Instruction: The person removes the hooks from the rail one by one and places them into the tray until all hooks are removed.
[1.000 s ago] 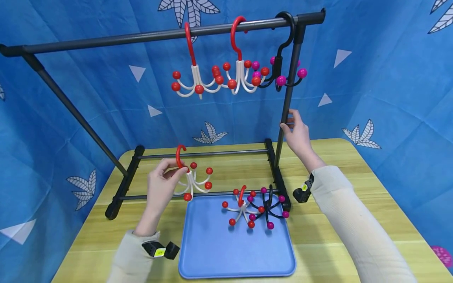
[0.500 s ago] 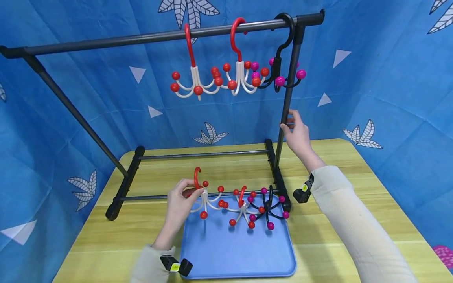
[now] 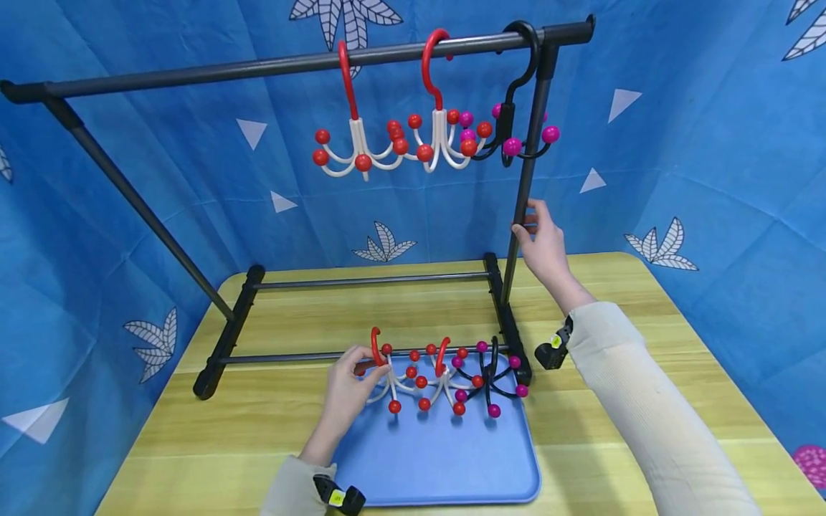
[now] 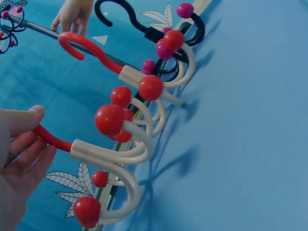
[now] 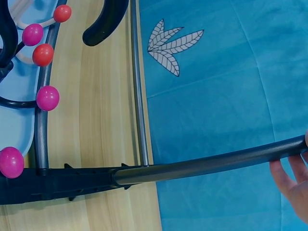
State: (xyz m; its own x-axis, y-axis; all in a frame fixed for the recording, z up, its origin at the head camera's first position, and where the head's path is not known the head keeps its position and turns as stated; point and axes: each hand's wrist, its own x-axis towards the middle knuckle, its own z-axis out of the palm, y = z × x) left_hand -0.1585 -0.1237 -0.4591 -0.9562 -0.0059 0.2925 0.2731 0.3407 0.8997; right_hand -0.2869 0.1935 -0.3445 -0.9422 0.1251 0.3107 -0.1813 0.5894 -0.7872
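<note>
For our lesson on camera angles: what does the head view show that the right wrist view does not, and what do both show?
Only the head view shows the left hand pinching a red-and-white hook over the blue tray, plus three hooks hanging on the top bar. Only the right wrist view shows the rack's foot close up. Both show the right hand on the upright pole.

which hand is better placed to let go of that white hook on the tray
Left. The left hand already pinches the red top of the white hook, which sits low over the blue tray. The right hand grips the rack's upright post, well away from it.
</note>
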